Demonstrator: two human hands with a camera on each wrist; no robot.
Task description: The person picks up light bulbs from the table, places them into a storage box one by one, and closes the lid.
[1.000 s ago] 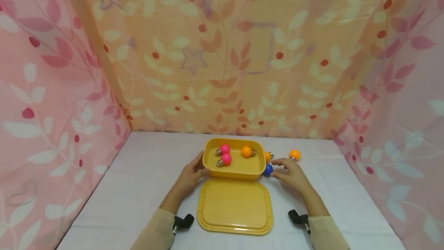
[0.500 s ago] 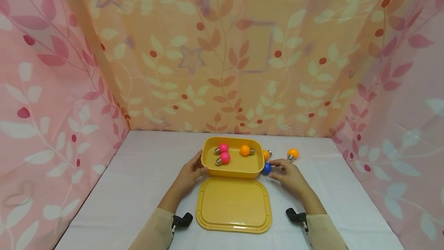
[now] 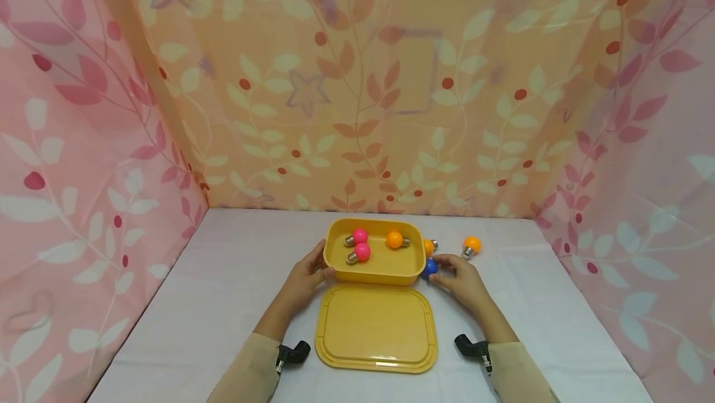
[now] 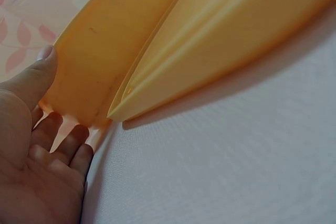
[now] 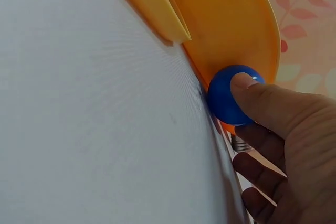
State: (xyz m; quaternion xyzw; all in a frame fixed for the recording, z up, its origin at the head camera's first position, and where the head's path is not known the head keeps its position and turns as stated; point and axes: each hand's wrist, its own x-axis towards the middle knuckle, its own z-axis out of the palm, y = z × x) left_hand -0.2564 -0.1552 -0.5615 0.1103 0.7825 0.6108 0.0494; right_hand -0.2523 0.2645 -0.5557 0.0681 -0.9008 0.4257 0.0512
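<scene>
In the head view a yellow plastic box [image 3: 374, 276] contains two pink light bulbs [image 3: 362, 252] and one orange light bulb [image 3: 394, 240]. My left hand [image 3: 304, 276] holds the box by its left end, thumb at the front; the left wrist view shows the thumb against the wall. At the box's right end my right hand [image 3: 462, 279] pinches a blue light bulb [image 5: 224, 98] between thumb and fingers. The right wrist view shows only its round blue part, close to the box wall; its base is hidden.
A yellow lid [image 3: 376, 328] lies flat in front of the box. Two more orange bulbs are on the white table [image 3: 223, 303]: one bulb [image 3: 429, 247] beside the box's right wall, another bulb [image 3: 472, 244] farther right. Patterned cloth [image 3: 363, 80] surrounds the table.
My right hand has moved slightly left and taken hold of the blue light bulb. The left hand stays on the box. The whole view has shifted a little.
</scene>
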